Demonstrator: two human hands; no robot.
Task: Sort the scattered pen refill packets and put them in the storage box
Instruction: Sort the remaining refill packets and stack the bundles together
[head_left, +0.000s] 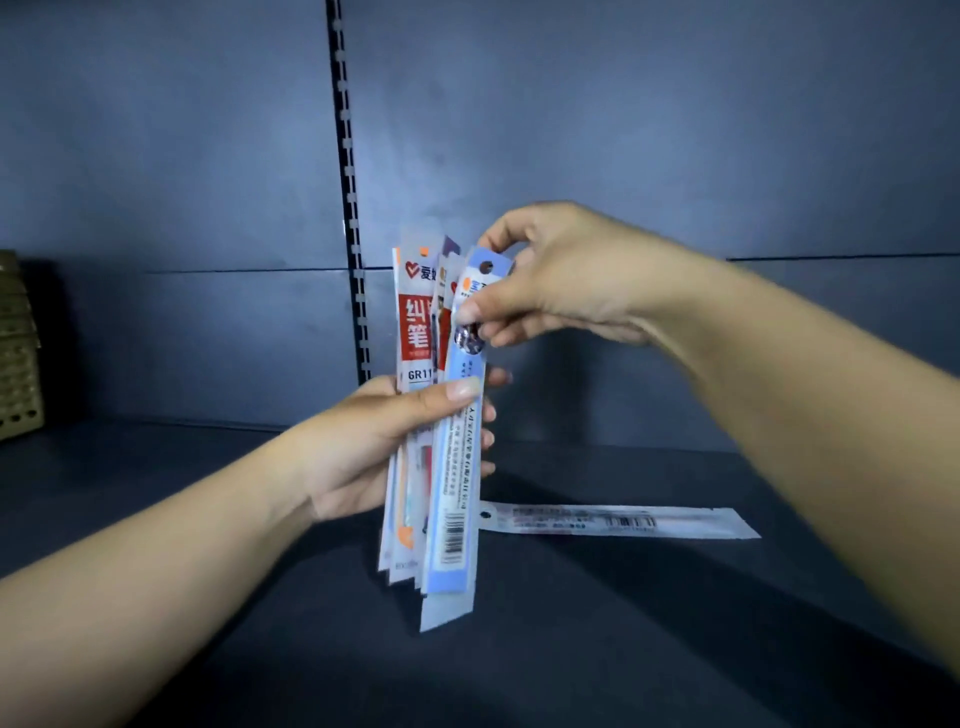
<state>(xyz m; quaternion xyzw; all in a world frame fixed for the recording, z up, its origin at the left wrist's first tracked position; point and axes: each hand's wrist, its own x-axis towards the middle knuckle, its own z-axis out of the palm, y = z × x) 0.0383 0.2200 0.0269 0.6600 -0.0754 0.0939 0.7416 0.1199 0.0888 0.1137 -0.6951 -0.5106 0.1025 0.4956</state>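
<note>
The left hand (363, 447) gripped a bundle of pen refill packets (421, 332) around its middle, thumb laid across the front and fingers wrapped behind, so the packets stood upright with their hanging-hole ends at the top and their lower ends fanned unevenly above the shelf (571, 649). That upright hold probably let the person see the printed headers and square the edges. The right hand (550, 280) pinched the top of the front blue packet (457, 499) between thumb and fingertips, apparently to seat it against the others or slide it level with them. One more packet (623, 521) lay flat on the dark shelf just behind and to the right of the bundle, not yet gathered, its hole end pointing towards the held stack. At the far left edge stood a tan perforated object (18, 353), too cut off to identify; whether it was the storage box could not be told. Gathering seemed nearly finished, with boxing still ahead.
</note>
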